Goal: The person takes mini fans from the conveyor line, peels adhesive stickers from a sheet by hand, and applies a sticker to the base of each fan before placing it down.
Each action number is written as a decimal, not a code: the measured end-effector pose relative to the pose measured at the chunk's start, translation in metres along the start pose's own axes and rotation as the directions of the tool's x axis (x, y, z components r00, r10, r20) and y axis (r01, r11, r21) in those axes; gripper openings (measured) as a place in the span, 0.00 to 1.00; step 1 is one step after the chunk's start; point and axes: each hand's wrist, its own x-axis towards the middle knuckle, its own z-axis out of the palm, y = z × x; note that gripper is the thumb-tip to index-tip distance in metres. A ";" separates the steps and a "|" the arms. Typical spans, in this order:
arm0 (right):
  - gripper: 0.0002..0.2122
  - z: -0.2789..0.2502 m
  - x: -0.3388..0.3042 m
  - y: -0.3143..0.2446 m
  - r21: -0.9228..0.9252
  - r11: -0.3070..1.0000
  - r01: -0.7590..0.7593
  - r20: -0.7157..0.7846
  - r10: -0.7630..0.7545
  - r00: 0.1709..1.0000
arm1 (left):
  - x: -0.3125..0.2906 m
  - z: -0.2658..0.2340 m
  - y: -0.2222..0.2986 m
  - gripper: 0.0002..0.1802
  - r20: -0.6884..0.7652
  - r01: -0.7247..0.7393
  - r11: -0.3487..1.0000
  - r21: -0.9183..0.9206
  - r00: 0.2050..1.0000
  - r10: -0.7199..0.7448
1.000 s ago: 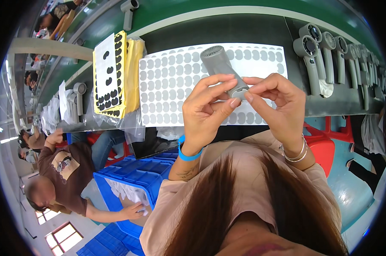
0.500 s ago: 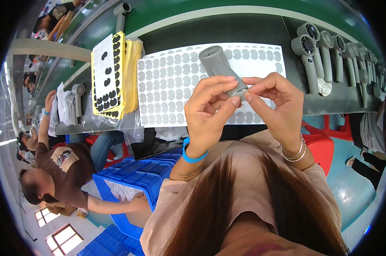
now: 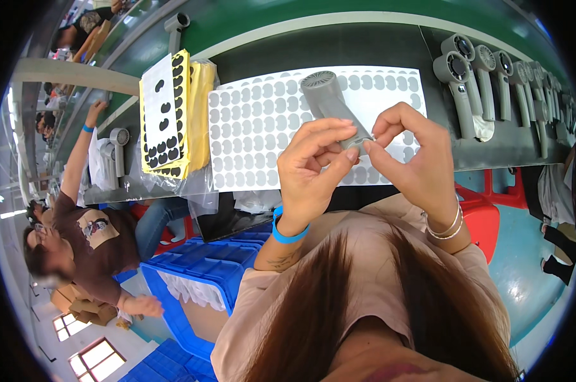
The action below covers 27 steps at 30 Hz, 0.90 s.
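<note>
So the grey fan [image 3: 332, 107] is up in both hands, just over the white sheet [image 3: 253, 137] of grey stickers. Can't tell if any of it actually rests on the sheet.

The left hand [image 3: 313, 159] has a proper hold: fingers over the top of the handle, thumb underneath, clamped near the bottom end. The right hand [image 3: 415, 149] is trickier. Its thumb and index finger are almost together at the very tip of the handle, the other fingers curled back. Could be pinching something tiny, could just be pressing on the end; too small for me to tell.

Main thing is the angle, imo. The fan's long axis runs on a slant, vented head up and to the left, away from the person's body, handle end down and to the right. So nearly all of it sticks out beyond the grip, and that bottom end sits right between the two sets of fingertips. Left is on the handle's side, right is nearest the tip.

Yellow stack [image 3: 200, 118] with black stickers is left of the sheet, and a row of other fans [image 3: 463, 108] sits off to the right.
</note>
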 end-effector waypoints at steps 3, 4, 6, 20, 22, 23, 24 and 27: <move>0.10 -0.004 0.010 0.011 -0.228 0.969 -0.090 -0.055 0.079 0.995 | 0.003 -0.007 0.004 0.14 -0.038 0.005 1.000 0.009 0.999 -0.005; 0.10 -0.004 0.013 0.022 -0.168 0.984 -0.062 -0.098 0.045 0.994 | 0.005 -0.010 0.007 0.14 -0.059 0.017 1.000 -0.011 0.998 -0.017; 0.08 -0.005 0.014 0.033 -0.082 0.996 -0.046 -0.126 0.035 0.991 | 0.008 -0.013 0.014 0.11 -0.063 0.013 1.000 -0.015 0.998 -0.013; 0.06 -0.014 -0.002 0.074 -0.047 0.990 -0.134 -0.010 0.134 0.991 | 0.087 -0.009 -0.007 0.13 0.074 -0.073 0.990 0.121 0.995 0.064; 0.05 -0.018 -0.004 0.083 -0.025 0.991 -0.132 -0.032 0.131 0.991 | 0.119 -0.007 -0.019 0.12 0.074 -0.131 0.973 0.189 0.990 0.119; 0.04 -0.022 -0.004 0.085 -0.065 0.992 -0.112 -0.031 0.110 0.993 | 0.138 -0.008 -0.029 0.12 0.094 -0.195 0.935 0.295 0.980 0.174; 0.04 -0.028 -0.004 0.088 -0.077 0.989 -0.128 -0.054 0.124 0.991 | 0.160 -0.010 -0.040 0.12 0.110 -0.218 0.914 0.342 0.975 0.191; 0.04 -0.037 -0.005 0.100 -0.172 0.980 -0.096 -0.139 0.073 0.988 | 0.230 -0.018 -0.075 0.12 0.167 -0.372 0.751 0.545 0.926 0.338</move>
